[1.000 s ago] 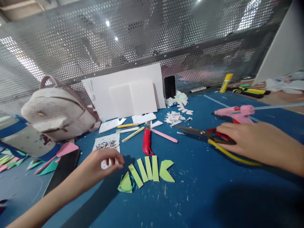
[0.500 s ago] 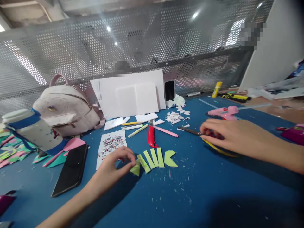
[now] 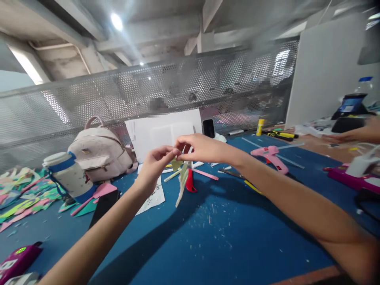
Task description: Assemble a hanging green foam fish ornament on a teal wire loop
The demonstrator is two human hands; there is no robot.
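Note:
My left hand (image 3: 156, 163) and my right hand (image 3: 202, 148) meet above the middle of the table, fingertips pinched together. From them hang the light green cut pieces (image 3: 183, 184), one below another and blurred; what joins them does not show. My left hand grips the top piece. The right fingers press at the same spot, though exactly what they pinch is hidden. Behind the pieces lies a red-handled cutter (image 3: 190, 183). Scissors with a yellow handle (image 3: 253, 187) rest on the table under my right forearm.
A pink glue gun (image 3: 271, 155) and a glue stick (image 3: 260, 127) lie right. Left are a bottle (image 3: 67, 176), a backpack (image 3: 97, 152), a dark phone (image 3: 102, 209) and coloured scraps (image 3: 26, 194). White boards (image 3: 160, 132) stand behind. Another person's hand (image 3: 353, 132) is far right.
My right hand has left the scissors and moved left to meet my left hand. The green pieces have been lifted off the table and now dangle. The view has tilted up.

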